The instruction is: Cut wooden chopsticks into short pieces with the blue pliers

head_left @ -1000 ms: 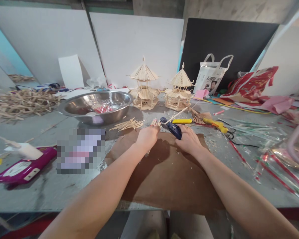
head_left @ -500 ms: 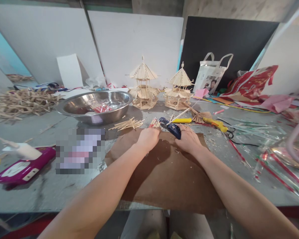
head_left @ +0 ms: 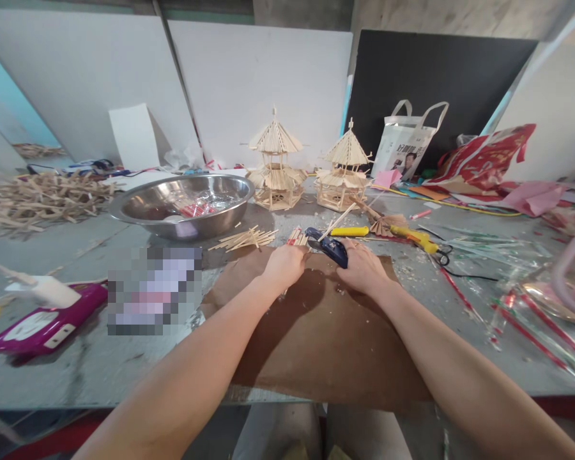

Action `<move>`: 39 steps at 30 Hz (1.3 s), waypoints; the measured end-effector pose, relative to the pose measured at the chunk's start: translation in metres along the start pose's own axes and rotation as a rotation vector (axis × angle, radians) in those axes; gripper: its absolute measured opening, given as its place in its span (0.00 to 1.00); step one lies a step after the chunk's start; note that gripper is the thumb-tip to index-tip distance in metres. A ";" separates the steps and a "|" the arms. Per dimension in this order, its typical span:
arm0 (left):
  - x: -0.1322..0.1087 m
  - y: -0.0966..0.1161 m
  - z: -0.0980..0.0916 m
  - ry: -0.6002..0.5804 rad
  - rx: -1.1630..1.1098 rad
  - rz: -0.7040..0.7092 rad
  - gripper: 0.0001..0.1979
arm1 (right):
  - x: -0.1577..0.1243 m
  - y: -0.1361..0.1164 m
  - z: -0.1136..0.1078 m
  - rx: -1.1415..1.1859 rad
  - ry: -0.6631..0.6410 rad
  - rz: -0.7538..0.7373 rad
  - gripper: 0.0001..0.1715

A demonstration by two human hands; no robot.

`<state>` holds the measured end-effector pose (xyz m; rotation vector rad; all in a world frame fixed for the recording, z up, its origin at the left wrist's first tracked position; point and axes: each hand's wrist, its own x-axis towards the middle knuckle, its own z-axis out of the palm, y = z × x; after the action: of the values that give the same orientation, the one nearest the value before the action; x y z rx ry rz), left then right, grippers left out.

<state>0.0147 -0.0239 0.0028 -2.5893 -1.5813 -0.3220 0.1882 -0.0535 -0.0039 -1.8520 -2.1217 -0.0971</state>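
Moved: wooden stick [head_left: 339, 220], now steeper in blue cutter [head_left: 329, 247], uncut. Right hand [head_left: 364, 268] grips cutter over brown paper [head_left: 316, 338]; left hand [head_left: 285, 265] curled, hold unclear. Cut sticks [head_left: 244, 239] piled on counter [head_left: 100, 370]; two pagoda models [head_left: 275, 163] finished.

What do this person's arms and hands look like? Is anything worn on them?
Nothing is worn. The left forearm and right forearm show no sleeves as far up as the picture reaches. The left hand and right hand have no gloves, and no watch, bracelet or ring shows on the sides facing the camera.
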 end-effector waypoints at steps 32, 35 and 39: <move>-0.004 0.004 -0.007 -0.027 0.055 -0.026 0.17 | 0.001 -0.006 -0.011 -0.054 -0.169 0.147 0.20; -0.004 0.004 -0.005 -0.026 0.064 -0.025 0.17 | 0.001 -0.006 -0.012 -0.055 -0.177 0.152 0.22; -0.004 0.005 -0.005 -0.030 0.070 -0.023 0.18 | 0.001 -0.006 -0.014 -0.046 -0.202 0.162 0.22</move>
<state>0.0162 -0.0305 0.0068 -2.5375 -1.6023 -0.2266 0.1849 -0.0566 0.0105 -2.1334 -2.1019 0.0839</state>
